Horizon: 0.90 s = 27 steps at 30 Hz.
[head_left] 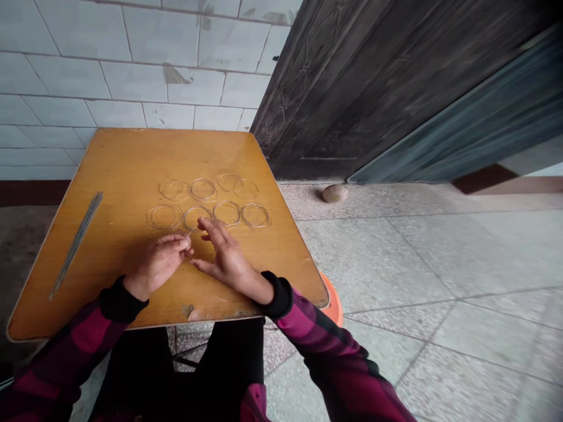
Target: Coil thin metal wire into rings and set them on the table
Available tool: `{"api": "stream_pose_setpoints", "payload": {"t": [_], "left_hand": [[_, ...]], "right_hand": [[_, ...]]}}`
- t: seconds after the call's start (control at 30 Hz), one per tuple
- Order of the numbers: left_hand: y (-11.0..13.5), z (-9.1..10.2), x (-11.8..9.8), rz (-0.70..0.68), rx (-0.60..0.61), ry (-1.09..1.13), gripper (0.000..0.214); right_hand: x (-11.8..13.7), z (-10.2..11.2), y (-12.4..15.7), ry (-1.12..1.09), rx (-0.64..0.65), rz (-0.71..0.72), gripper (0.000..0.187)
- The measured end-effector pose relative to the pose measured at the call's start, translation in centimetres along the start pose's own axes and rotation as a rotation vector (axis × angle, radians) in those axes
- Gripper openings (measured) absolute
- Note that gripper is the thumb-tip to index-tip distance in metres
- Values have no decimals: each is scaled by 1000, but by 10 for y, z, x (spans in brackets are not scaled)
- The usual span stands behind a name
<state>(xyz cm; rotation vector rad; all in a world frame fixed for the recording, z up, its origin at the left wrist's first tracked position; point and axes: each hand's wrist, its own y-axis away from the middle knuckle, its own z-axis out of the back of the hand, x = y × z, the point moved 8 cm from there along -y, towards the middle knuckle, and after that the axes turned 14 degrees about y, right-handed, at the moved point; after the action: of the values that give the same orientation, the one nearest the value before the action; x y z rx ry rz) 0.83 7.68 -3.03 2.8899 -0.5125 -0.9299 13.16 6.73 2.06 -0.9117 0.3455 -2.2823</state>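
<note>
Several thin wire rings (pixel 226 212) lie in two rows on a small wooden table (pixel 132 158). My left hand (pixel 160 261) rests on the table just below the near row, fingers pinched on the end of a thin wire. My right hand (pixel 224 252) lies beside it with fingers stretched out, the fingertips touching the ring (pixel 196 218) in the near row. Both sleeves are magenta and black plaid.
A bundle of straight wires (pixel 77 241) lies along the table's left side. A white tiled wall stands behind, a dark wooden door (pixel 373 82) at the right. A stone (pixel 335 193) sits on the tiled floor. An orange stool (pixel 333 305) pokes out under the table.
</note>
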Motion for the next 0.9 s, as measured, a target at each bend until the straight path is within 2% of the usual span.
{"api": "stream_pose_setpoints", "payload": {"t": [0.53, 0.7, 0.8, 0.9], "left_hand": [[1, -3, 0, 5, 13, 7, 9], [-2, -2, -3, 14, 4, 92, 11], [-3, 1, -4, 38, -38, 180, 13], [-2, -1, -2, 83, -45, 218, 13]], "right_hand": [[2, -3, 2, -58, 27, -33, 82], [-1, 1, -3, -118, 72, -18, 103], [-2, 9, -8, -146, 111, 70, 120], [1, 10, -10, -137, 158, 165, 127]]}}
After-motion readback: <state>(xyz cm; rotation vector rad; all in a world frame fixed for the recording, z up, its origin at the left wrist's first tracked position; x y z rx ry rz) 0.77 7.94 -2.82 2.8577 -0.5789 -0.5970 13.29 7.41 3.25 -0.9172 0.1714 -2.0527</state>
